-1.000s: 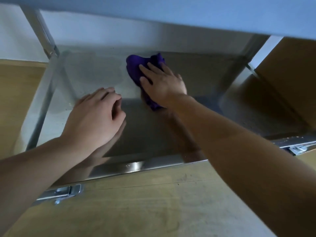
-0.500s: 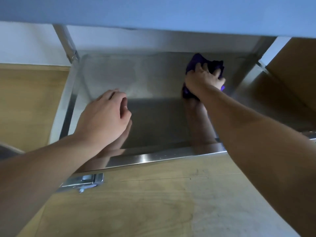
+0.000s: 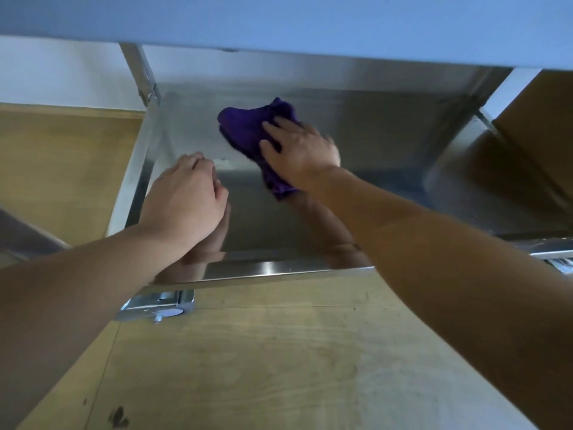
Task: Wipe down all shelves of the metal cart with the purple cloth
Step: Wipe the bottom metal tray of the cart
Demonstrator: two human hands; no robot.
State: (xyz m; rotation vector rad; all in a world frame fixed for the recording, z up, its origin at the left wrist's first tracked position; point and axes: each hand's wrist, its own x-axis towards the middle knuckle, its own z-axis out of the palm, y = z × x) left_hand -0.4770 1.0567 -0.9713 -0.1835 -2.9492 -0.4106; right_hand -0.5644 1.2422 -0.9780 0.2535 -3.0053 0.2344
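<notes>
The right grip [image 3: 299,152] is a bare hand. It lies flat on top of the bunched-up dark purple cloth [image 3: 248,128]. Its fingers [image 3: 279,124] are stretched out and spread wide, and they press the cloth down. They do not curl around it. The far edge of this hand looks a little blurry.

The cloth sits on the bottom shelf of the shiny metal cart [image 3: 387,144], near the middle and toward the back. Some of the cloth sticks out past the fingers. A bit more sticks out under the wrist.

The left grip [image 3: 186,203] is the other bare hand. It rests on the same shelf, closer to the front and to the left. It is near the cloth but does not touch it. Its fingers are bent loosely and it holds nothing.

The shelf is so shiny that both arms show in it like in a mirror. A bright metal front rim [image 3: 279,270] runs along its near edge. A grey metal post [image 3: 139,69] stands at the back left corner. Another flat shelf of the cart [image 3: 279,20] hangs over everything at the top.

Under the front left corner is a silver metal wheel bracket [image 3: 158,307]. The cart stands on a light brown wooden floor [image 3: 279,367]. A white wall [image 3: 62,72] is behind it on the left.
</notes>
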